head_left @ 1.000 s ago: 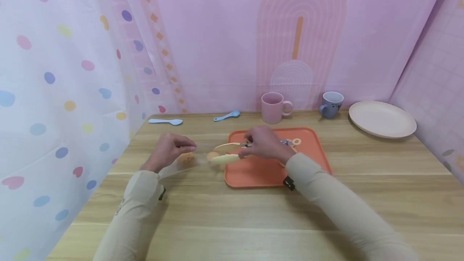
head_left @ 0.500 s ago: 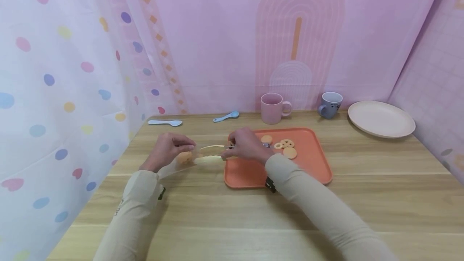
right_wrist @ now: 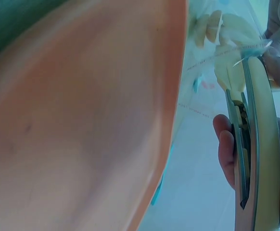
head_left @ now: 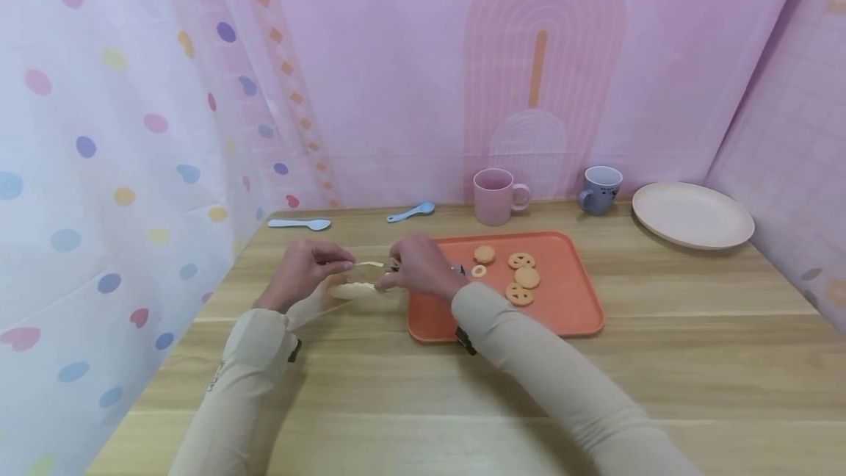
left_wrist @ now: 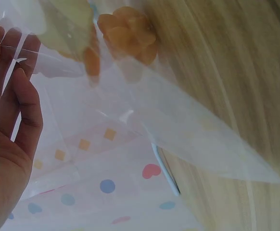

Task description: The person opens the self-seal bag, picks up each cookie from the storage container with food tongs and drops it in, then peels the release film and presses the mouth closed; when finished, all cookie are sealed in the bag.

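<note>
In the head view my left hand [head_left: 300,275] pinches the edge of a clear plastic bag [left_wrist: 217,139] over the left side of the table. Inside the bag, several orange-brown cookies [left_wrist: 128,38] show in the left wrist view. My right hand [head_left: 423,268] grips metal tongs [right_wrist: 265,144] with cream-coloured ends. Those ends [head_left: 353,290] reach into the bag's mouth, close to the left fingers; whether a cookie sits between them is hard to tell. Right of the hands lies an orange tray [head_left: 562,322] with several cookies [head_left: 526,278] and a small ring-shaped one [head_left: 479,270].
Along the back stand a pink mug [head_left: 492,197] and a grey-blue cup [head_left: 600,191]. A beige plate [head_left: 692,215] lies at the back right. Two pale blue spoons lie at the back left, a longer spoon [head_left: 299,224] and a shorter spoon [head_left: 410,212].
My right hand has carried the tongs left from above the tray into the bag; a round cookie showed at their ends earlier. More tray cookies are uncovered. The left hand has stayed put.
</note>
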`<state>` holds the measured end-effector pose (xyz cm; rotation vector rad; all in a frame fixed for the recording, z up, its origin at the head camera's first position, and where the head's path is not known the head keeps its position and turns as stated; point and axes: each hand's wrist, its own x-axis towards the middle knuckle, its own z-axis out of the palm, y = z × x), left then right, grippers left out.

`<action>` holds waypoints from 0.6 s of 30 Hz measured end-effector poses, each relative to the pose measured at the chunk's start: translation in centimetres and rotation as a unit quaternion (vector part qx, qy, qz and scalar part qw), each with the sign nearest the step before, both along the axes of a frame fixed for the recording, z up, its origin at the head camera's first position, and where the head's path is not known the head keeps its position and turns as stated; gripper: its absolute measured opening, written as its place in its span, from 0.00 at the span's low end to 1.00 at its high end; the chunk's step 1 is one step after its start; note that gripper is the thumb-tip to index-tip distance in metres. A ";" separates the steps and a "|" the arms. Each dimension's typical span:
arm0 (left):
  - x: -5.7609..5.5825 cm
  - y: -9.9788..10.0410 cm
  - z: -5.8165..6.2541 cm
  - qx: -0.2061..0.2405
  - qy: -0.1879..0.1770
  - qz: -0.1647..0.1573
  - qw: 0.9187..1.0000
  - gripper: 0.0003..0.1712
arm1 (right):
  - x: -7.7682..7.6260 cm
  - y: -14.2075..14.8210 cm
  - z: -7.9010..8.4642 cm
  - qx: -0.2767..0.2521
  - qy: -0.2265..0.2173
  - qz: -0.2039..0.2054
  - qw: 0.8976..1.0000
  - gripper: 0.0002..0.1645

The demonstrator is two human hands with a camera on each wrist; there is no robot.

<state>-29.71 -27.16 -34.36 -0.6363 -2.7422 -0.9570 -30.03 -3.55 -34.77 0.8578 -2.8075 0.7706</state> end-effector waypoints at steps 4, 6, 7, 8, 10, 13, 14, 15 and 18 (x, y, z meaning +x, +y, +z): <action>0.1 -0.1 0.1 0.000 -0.003 0.005 1.000 0.06 | 0.0 -0.7 -0.1 0.008 0.004 -0.003 1.000 0.34; 0.0 -0.1 0.1 -0.003 -0.001 0.005 1.000 0.06 | 0.1 -0.9 -0.1 0.011 0.002 -0.007 1.000 0.34; 0.0 -0.1 0.1 -0.005 0.000 0.005 1.000 0.06 | 0.2 -0.9 0.0 0.010 -0.002 -0.008 1.000 0.34; 0.0 -0.1 0.1 -0.007 0.002 0.005 1.000 0.06 | 0.2 -0.9 0.0 0.009 -0.003 -0.009 1.000 0.35; 0.0 -0.2 0.1 -0.007 0.003 0.003 1.000 0.06 | 0.4 -0.8 0.1 0.008 -0.010 -0.012 1.000 0.35; 0.0 -0.3 0.0 -0.006 0.008 0.003 1.000 0.05 | 0.7 -0.1 0.3 0.002 -0.036 -0.016 0.999 0.36; 0.0 -0.4 0.0 -0.004 0.009 0.003 1.000 0.05 | 0.8 0.3 0.4 -0.003 -0.044 -0.017 0.999 0.35; 0.0 -0.5 -0.1 -0.004 0.011 0.003 1.000 0.05 | 1.0 0.9 0.6 -0.008 -0.052 -0.020 0.998 0.35; 0.1 -0.5 -0.4 -0.002 0.019 -0.003 1.000 0.04 | 1.9 3.4 1.3 -0.027 -0.067 -0.018 0.997 0.29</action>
